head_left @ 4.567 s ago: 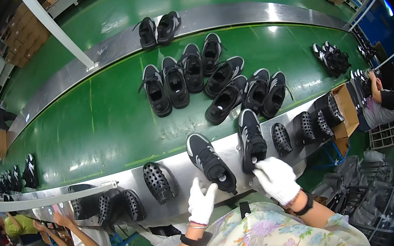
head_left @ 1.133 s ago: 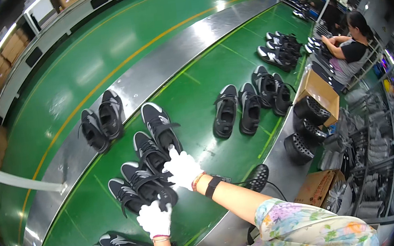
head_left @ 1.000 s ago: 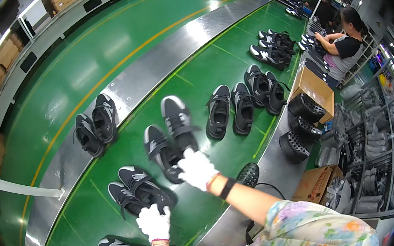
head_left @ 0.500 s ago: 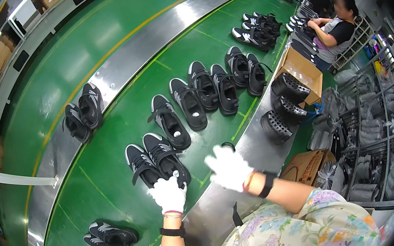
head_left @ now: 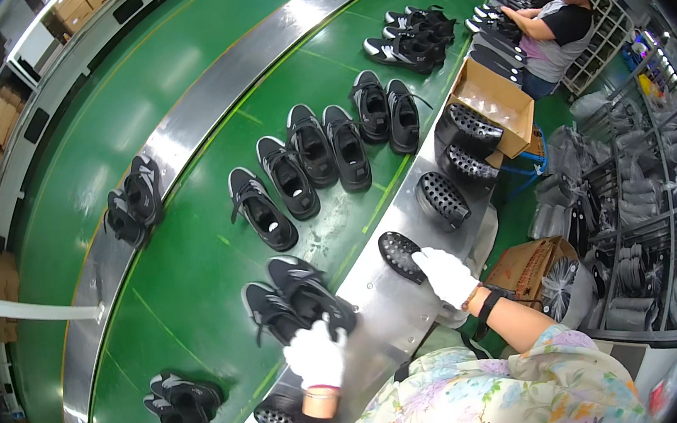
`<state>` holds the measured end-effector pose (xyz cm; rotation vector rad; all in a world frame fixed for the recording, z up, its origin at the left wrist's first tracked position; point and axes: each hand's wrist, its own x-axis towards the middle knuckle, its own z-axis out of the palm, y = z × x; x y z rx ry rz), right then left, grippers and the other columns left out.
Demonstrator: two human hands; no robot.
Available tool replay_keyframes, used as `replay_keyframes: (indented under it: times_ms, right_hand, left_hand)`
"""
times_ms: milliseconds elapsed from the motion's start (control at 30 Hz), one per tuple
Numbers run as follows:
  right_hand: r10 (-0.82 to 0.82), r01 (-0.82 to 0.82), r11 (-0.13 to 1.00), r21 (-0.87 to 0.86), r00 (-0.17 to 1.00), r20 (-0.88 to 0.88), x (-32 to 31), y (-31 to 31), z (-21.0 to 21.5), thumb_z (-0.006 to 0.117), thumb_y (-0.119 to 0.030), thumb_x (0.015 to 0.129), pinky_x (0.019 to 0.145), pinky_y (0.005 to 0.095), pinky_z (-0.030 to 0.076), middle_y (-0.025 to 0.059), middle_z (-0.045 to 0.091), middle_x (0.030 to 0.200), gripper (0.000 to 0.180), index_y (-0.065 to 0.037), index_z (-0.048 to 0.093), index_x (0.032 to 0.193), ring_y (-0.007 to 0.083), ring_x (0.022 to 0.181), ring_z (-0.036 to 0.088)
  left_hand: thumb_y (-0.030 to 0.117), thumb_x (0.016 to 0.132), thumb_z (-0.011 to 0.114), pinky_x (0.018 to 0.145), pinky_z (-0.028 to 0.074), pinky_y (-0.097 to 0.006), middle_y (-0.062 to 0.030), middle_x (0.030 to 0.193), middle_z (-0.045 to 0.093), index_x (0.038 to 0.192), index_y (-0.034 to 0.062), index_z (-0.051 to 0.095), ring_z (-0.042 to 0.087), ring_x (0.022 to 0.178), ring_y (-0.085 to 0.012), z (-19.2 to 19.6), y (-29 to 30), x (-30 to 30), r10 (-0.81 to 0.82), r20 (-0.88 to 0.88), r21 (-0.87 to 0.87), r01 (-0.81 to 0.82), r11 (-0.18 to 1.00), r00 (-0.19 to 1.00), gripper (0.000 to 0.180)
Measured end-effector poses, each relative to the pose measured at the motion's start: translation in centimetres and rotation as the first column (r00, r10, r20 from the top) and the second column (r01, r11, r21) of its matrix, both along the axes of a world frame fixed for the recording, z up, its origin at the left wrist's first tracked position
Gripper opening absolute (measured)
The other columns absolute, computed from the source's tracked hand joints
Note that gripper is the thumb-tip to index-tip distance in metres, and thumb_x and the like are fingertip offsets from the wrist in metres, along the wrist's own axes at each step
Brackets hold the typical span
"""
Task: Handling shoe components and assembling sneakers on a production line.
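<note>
My left hand (head_left: 318, 357), in a white glove, is closed at the heel end of a pair of black and grey sneakers (head_left: 300, 281), which sit beside the steel ledge with their toes pointing away. Its fingertips are partly hidden at the shoe openings. My right hand (head_left: 446, 276), gloved too, grips the near edge of a black, curved piece full of round holes (head_left: 400, 256) over the ledge. Similar perforated pieces (head_left: 442, 199) stand farther along it, and another (head_left: 278, 417) lies near my left forearm.
Several more sneakers (head_left: 288, 180) stand in a line on the green surface (head_left: 208, 310). Along the steel ledge (head_left: 383, 307) is an open cardboard box (head_left: 495, 106). A co-worker (head_left: 561, 36) handles shoes at far right. Racks with bagged goods (head_left: 639, 211) stand right.
My view has shifted. The left hand has brought the sneaker pair closer to the ledge. My right hand has come down to the right with the perforated piece, which was mostly hidden before.
</note>
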<state>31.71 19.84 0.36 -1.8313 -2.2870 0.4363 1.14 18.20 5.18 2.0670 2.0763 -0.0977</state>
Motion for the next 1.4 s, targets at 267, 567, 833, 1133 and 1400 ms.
replay_keyframes:
  times_ms: [267,567,833,1133,1400]
  right_hand:
    - [0.066,-0.057,0.991,0.125,0.995,-0.071,1.5,-1.6,3.1,0.054,-0.003,0.08,0.086,0.0456,0.052,0.0187,0.066,0.109,0.041,-0.003,0.062,0.121,0.0378,0.097,0.062]
    - [0.508,-0.42,0.857,0.297,0.786,-0.353,-6.5,-6.2,10.1,0.061,-0.001,0.074,0.088,0.0437,0.054,0.0198,0.067,0.109,0.048,0.0,0.063,0.122,0.0376,0.099,0.065]
    - [-0.494,-0.469,0.614,-0.635,0.399,-0.772,-6.8,-6.4,11.1,0.063,-0.015,0.094,0.09,0.0332,0.052,0.0136,0.067,0.112,0.058,-0.002,0.042,0.147,0.0178,0.103,0.064]
    - [-0.235,0.019,0.961,-0.275,0.581,-0.779,-8.1,-7.1,9.0,0.079,-0.011,0.081,0.069,0.027,0.053,0.0034,0.068,0.087,0.03,-0.003,0.063,0.105,0.0096,0.075,0.063]
    - [-0.322,0.101,0.882,-0.46,0.841,-0.434,-3.7,-8.4,8.3,0.08,-0.027,0.079,0.073,0.0342,0.056,0.0121,0.072,0.087,0.037,-0.007,0.064,0.105,0.0227,0.08,0.071]
  left_hand:
    - [0.047,0.08,0.073,0.065,0.048,-0.046,-0.0121,0.077,0.059,0.13,0.0209,0.061,0.062,0.07,-0.0323,0.9,-10.3,2.8,-0.015,0.095,-0.087,0.023,0.996,0.995,0.058]
    - [-0.001,0.084,0.067,0.096,0.052,-0.04,-0.0151,0.131,0.057,0.156,0.0111,0.021,0.06,0.112,-0.0297,1.1,-7.7,4.4,0.201,0.636,-0.537,-0.241,0.808,-0.745,0.086]
    - [0.021,0.092,0.069,0.069,0.056,-0.034,-0.0076,0.086,0.066,0.112,0.0043,0.057,0.066,0.075,-0.0199,2.3,-5.5,4.7,0.278,0.69,-0.625,-0.356,0.695,-0.668,0.028]
    - [0.019,0.102,0.057,0.085,0.055,-0.035,-0.014,0.111,0.064,0.133,0.001,0.051,0.066,0.095,-0.0212,1.9,-7.5,5.5,0.247,0.886,-0.432,-0.506,0.746,-0.393,0.037]
    - [0.008,0.085,0.062,0.081,0.051,-0.043,-0.0193,0.111,0.061,0.118,-0.0001,0.059,0.06,0.098,-0.0347,-2.2,-4.5,3.9,-0.168,0.284,0.236,0.101,0.967,0.944,0.035]
